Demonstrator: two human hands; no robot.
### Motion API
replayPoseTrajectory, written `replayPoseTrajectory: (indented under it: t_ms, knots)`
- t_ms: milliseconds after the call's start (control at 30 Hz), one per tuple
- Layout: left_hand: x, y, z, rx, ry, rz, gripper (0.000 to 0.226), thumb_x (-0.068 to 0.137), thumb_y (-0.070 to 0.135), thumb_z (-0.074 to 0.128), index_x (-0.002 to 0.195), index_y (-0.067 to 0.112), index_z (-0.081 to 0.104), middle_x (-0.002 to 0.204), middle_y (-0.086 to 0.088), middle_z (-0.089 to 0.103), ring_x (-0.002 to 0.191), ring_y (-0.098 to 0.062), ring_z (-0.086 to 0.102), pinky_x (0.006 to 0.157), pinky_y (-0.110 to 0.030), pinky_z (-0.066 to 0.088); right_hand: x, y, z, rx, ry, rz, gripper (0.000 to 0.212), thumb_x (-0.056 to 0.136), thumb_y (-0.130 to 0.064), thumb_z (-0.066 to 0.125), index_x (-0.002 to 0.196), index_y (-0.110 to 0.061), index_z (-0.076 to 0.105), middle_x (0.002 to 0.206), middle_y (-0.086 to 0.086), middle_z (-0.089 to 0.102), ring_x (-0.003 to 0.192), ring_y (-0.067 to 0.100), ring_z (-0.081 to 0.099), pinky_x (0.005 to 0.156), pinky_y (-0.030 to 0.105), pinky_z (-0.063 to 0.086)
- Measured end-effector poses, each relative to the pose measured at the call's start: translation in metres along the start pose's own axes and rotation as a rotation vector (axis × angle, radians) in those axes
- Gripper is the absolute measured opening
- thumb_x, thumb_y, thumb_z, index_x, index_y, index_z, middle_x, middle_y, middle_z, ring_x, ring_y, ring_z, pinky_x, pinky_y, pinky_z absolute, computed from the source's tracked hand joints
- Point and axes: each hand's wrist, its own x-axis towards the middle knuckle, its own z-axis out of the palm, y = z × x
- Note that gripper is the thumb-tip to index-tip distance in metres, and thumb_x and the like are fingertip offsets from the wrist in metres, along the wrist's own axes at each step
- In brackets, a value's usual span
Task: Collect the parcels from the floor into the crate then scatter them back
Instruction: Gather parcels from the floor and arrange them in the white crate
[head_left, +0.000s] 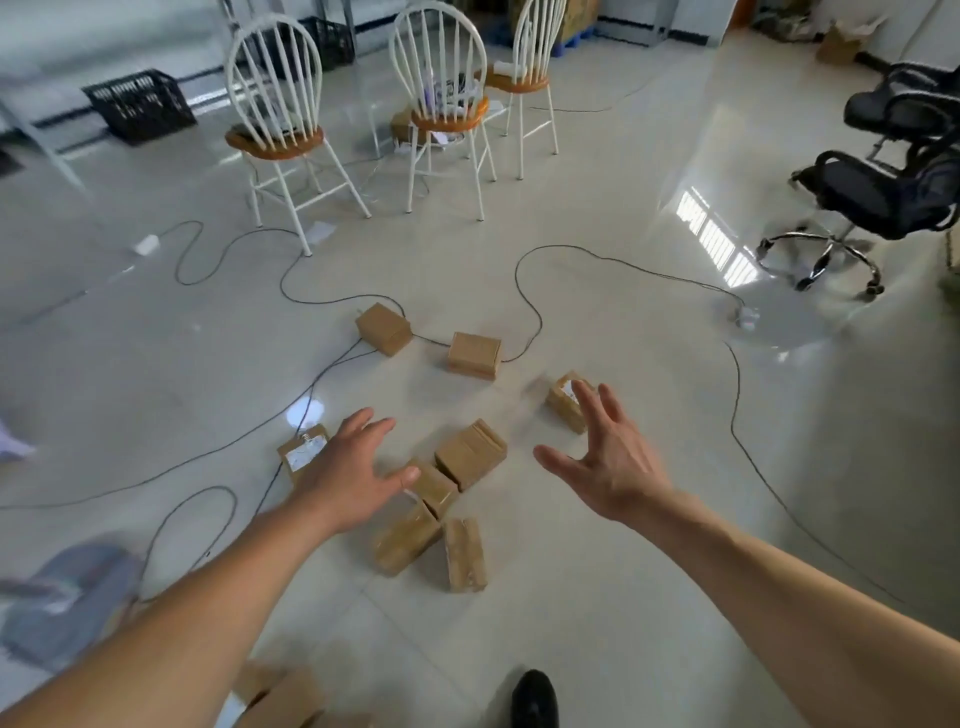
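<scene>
Several small brown cardboard parcels lie scattered on the pale tiled floor. Two sit farther off: one parcel (383, 328) and a second parcel (474, 355). A cluster lies close: a parcel (470, 453), a taped parcel (404, 543) and an upright parcel (465, 555). A labelled parcel (300, 453) lies partly behind my left hand (353, 475), which is spread flat above the floor and holds nothing. My right hand (605, 460) hovers with fingers spread, empty, in front of another labelled parcel (563, 400). More cardboard (283, 696) shows at the bottom edge.
Black cables (524, 291) snake across the floor among the parcels. Three white spindle-back chairs (441, 104) stand behind, a black office chair (883, 192) at the right, black crates (137, 104) at the back left. My shoe (535, 699) is at the bottom.
</scene>
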Motion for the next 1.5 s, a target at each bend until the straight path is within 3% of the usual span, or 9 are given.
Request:
replayPoseTrajectory:
  t_ms: [167, 267, 400, 533, 667, 900, 1033, 1267, 1500]
  knots:
    - [0.027, -0.009, 0.005, -0.033, 0.008, -0.067, 0.078, 0.090, 0.051, 0.068, 0.155, 0.022, 0.035, 0.167, 0.002, 0.015, 0.150, -0.019, 0.029, 0.118, -0.037, 0.031, 0.053, -0.004, 0.000, -0.039, -0.033, -0.045, 0.118, 0.066, -0.092, 0.032, 0.165, -0.034, 0.004, 0.174, 0.005, 0.006, 0.155, 0.033, 0.023, 0.119, 0.048, 0.036]
    - [0.047, -0.021, 0.009, -0.051, -0.002, -0.102, 0.077, 0.091, 0.052, 0.067, 0.155, 0.025, 0.035, 0.167, 0.005, 0.014, 0.151, -0.017, 0.025, 0.117, -0.035, 0.028, 0.084, -0.011, 0.008, -0.057, -0.073, -0.060, 0.116, 0.069, -0.091, 0.035, 0.165, -0.036, 0.002, 0.174, 0.004, 0.003, 0.158, 0.030, 0.018, 0.119, 0.047, 0.036]
    - [0.088, -0.040, 0.015, -0.106, -0.038, -0.136, 0.076, 0.092, 0.050, 0.066, 0.156, 0.026, 0.032, 0.168, 0.007, 0.012, 0.151, -0.017, 0.022, 0.117, -0.035, 0.027, 0.131, -0.021, 0.023, -0.103, -0.146, -0.052, 0.100, 0.090, -0.074, 0.055, 0.165, -0.036, 0.000, 0.175, 0.004, -0.003, 0.159, 0.030, 0.015, 0.122, 0.045, 0.031]
    - [0.145, -0.065, 0.019, -0.139, -0.087, -0.146, 0.077, 0.093, 0.051, 0.064, 0.157, 0.024, 0.031, 0.168, 0.005, 0.013, 0.152, -0.017, 0.020, 0.118, -0.035, 0.025, 0.181, -0.029, 0.042, -0.128, -0.177, -0.003, 0.100, 0.090, -0.073, 0.056, 0.165, -0.037, 0.002, 0.175, 0.003, -0.001, 0.158, 0.030, 0.019, 0.119, 0.042, 0.034]
    - [0.204, -0.083, 0.020, -0.153, -0.129, -0.145, 0.076, 0.094, 0.051, 0.062, 0.157, 0.023, 0.031, 0.168, 0.001, 0.014, 0.152, -0.017, 0.021, 0.118, -0.033, 0.023, 0.240, -0.040, 0.063, -0.146, -0.213, 0.036, 0.107, 0.075, -0.085, 0.045, 0.163, -0.039, 0.006, 0.173, 0.002, 0.007, 0.152, 0.032, 0.030, 0.112, 0.042, 0.042]
    - [0.293, -0.111, 0.050, -0.220, -0.219, -0.194, 0.075, 0.094, 0.049, 0.063, 0.157, 0.023, 0.032, 0.167, 0.002, 0.015, 0.151, -0.017, 0.024, 0.118, -0.033, 0.024, 0.335, -0.033, 0.121, -0.176, -0.298, 0.051, 0.098, 0.092, -0.071, 0.056, 0.165, -0.036, 0.000, 0.175, -0.001, -0.001, 0.159, 0.027, 0.014, 0.123, 0.046, 0.030]
    - [0.344, -0.134, 0.098, -0.265, -0.221, -0.269, 0.072, 0.094, 0.047, 0.065, 0.155, 0.021, 0.036, 0.165, 0.001, 0.022, 0.149, -0.016, 0.028, 0.116, -0.030, 0.025, 0.397, -0.011, 0.170, -0.179, -0.368, 0.059, 0.095, 0.094, -0.066, 0.058, 0.166, -0.036, 0.002, 0.175, 0.001, -0.001, 0.159, 0.029, 0.013, 0.124, 0.046, 0.025]
    - [0.438, -0.191, 0.238, -0.423, -0.193, -0.485, 0.070, 0.095, 0.050, 0.061, 0.153, 0.017, 0.039, 0.156, -0.005, 0.040, 0.141, -0.022, 0.041, 0.113, -0.035, 0.033, 0.508, 0.066, 0.309, -0.212, -0.492, 0.054, 0.092, 0.094, -0.068, 0.057, 0.164, -0.035, 0.007, 0.174, 0.000, 0.007, 0.155, 0.031, 0.027, 0.120, 0.048, 0.035]
    - [0.527, -0.241, 0.385, -0.699, -0.161, -0.655, 0.071, 0.097, 0.053, 0.056, 0.154, 0.015, 0.036, 0.159, -0.007, 0.039, 0.144, -0.025, 0.039, 0.116, -0.038, 0.032, 0.587, 0.145, 0.451, -0.217, -0.551, 0.076, 0.092, 0.091, -0.067, 0.059, 0.164, -0.033, 0.014, 0.170, 0.001, 0.021, 0.148, 0.031, 0.039, 0.112, 0.045, 0.042]
